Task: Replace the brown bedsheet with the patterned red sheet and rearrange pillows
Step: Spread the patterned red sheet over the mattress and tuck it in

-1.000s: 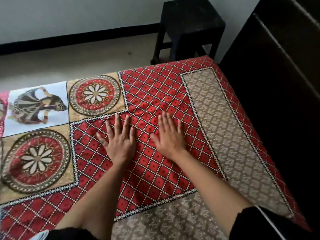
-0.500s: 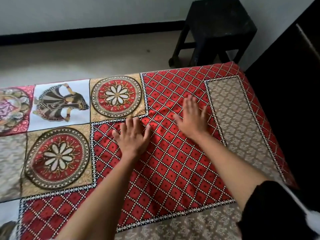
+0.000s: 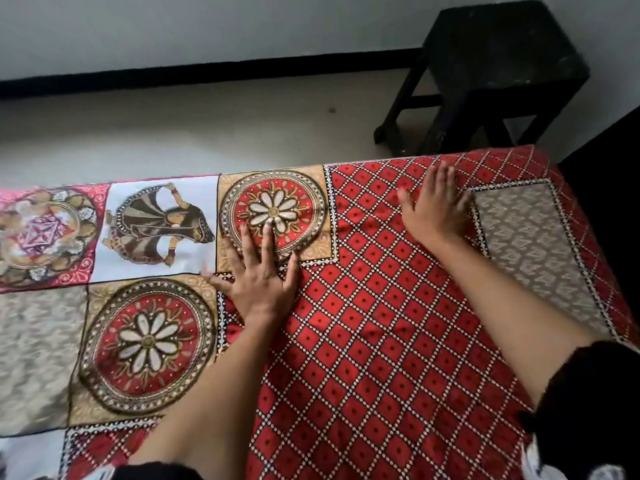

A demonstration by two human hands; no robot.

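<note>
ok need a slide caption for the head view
Both hands, left hand and right hand, pressed flat on the patterned red sheet, black stool beyond.

My left hand (image 3: 258, 271) and right hand (image 3: 434, 206) lie flat, fingers spread, arms stretched forward, well apart.

One head-worn view looks forward and steeply down, close over the patterned red sheet (image 3: 363, 306).

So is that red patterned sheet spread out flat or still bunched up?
Spread flat. The patterned red sheet covers the bed to its far edge, with both hands, left and right, pressed open-palmed on it.
</note>
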